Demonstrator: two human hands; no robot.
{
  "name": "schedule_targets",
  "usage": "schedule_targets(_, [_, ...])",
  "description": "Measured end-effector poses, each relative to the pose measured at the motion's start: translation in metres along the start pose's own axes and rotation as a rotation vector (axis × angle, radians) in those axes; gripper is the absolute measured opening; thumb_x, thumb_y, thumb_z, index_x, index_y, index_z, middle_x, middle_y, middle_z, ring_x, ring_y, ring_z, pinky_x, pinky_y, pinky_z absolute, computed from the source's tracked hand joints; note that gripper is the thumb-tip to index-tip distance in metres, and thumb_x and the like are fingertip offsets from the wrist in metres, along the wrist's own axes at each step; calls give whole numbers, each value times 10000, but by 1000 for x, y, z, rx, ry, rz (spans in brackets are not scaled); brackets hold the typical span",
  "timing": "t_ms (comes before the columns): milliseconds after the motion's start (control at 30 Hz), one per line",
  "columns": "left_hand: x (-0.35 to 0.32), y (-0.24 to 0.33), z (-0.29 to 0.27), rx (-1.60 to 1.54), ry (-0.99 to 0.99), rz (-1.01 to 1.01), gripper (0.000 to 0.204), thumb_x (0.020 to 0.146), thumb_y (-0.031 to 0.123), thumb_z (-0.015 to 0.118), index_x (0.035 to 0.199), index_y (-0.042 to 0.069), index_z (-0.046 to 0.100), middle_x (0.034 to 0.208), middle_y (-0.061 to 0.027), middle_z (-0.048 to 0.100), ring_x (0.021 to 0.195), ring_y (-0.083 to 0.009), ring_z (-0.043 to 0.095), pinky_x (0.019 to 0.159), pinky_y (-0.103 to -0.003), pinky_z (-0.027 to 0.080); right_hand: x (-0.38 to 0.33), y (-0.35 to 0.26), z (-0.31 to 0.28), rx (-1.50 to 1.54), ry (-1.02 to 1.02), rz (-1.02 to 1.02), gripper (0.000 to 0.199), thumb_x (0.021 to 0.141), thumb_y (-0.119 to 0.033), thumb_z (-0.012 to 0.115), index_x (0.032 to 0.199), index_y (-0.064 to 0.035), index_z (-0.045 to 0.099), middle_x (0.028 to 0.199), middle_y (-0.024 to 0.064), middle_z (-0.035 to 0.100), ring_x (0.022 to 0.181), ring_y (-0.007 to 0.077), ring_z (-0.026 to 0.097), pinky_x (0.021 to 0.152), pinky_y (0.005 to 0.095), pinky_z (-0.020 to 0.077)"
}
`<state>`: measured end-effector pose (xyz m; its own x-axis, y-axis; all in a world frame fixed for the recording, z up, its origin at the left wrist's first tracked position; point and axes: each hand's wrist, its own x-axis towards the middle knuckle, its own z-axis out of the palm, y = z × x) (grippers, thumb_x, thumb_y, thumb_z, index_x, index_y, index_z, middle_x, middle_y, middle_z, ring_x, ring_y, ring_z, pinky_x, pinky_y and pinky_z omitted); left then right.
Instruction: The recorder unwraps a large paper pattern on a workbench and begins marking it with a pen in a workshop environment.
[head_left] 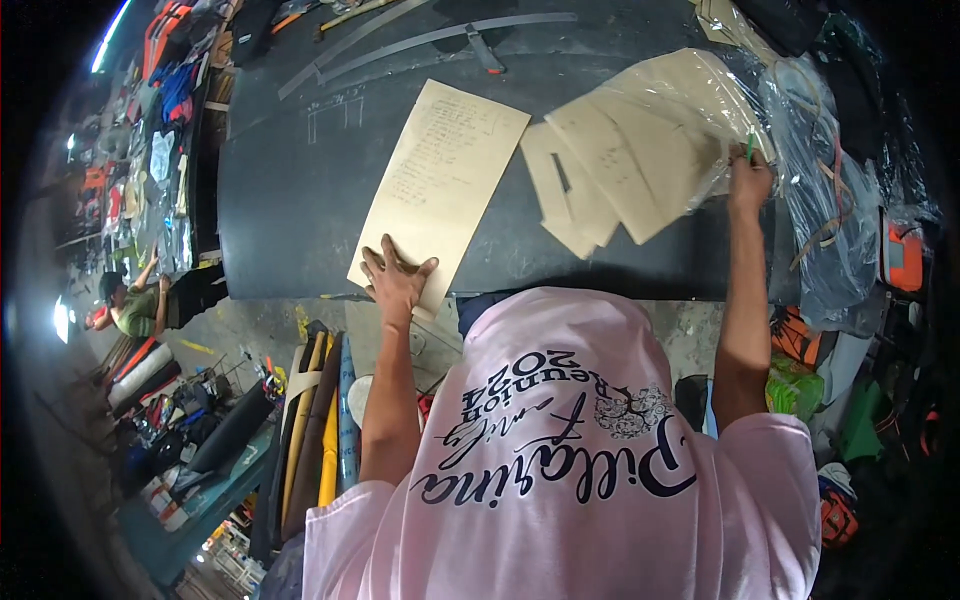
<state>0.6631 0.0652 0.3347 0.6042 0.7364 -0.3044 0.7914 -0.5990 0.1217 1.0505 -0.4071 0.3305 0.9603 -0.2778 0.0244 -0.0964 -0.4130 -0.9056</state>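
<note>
My left hand [395, 280] lies flat with spread fingers on the lower end of a long tan paper sheet [440, 170]. Handwritten lines cover the upper part of that sheet. Off to the right, my right hand [750, 185] is closed around a slim green pen or pencil [751, 145], of which only a short piece shows. This hand is beside several tan paper pattern pieces [630, 150], fanned out and overlapping. Clear plastic [735, 90] covers part of the pieces near the hand; whether the fingers also grip it cannot be made out.
The dark worktable [290, 200] carries a long metal ruler [450, 35] and a dark-handled tool with an orange end [485, 50] at the back. Crumpled clear plastic [815, 200] hangs over its right edge. Rolled materials [320, 430] stand at lower left; another person [145, 305] is at far left.
</note>
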Motion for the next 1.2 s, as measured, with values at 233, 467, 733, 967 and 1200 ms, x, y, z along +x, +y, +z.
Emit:
schedule_targets(233, [27,-9,2,20,-15,-130,1247,598,815,727,1578,227,229,1604,-286,124,1475,-482,153,1097,-684,282,-30,0,-21,-190,-139,-33,157,884,-186,671,856,-32,689,648,-13,532,627,93,459,609,279,388])
schedule_targets(467, [48,-24,-11,-18,48,-147,1090,682,813,657,1533,225,314,1599,-247,186,1456,-491,203,1088,-692,286,-43,38,-38,-60,-99,-147,197,896,-218,715,968,-35,730,783,4,663,738,96,530,703,291,447])
schedule_targets(733, [66,-80,-20,-150,-13,-129,737,701,454,813,1309,112,576,1175,-226,665,1083,-427,632,884,-498,523,-42,24,-34,202,-184,45,179,926,-108,682,1060,-1,732,972,23,710,908,108,621,845,262,475])
schedule_targets(967, [45,-66,1,-309,118,-61,316,759,307,704,959,64,740,917,-224,707,898,-415,685,791,-445,544,-68,18,-19,33,-67,-11,525,786,-179,859,1202,36,621,1151,98,640,1035,183,603,906,307,472])
schedule_targets(1200, [11,3,-63,-269,258,210,103,906,127,565,974,62,524,750,-215,641,794,-472,621,693,-524,489,-110,-12,-22,-181,224,-143,591,900,-390,738,1231,76,587,1187,194,634,1050,275,606,945,382,458])
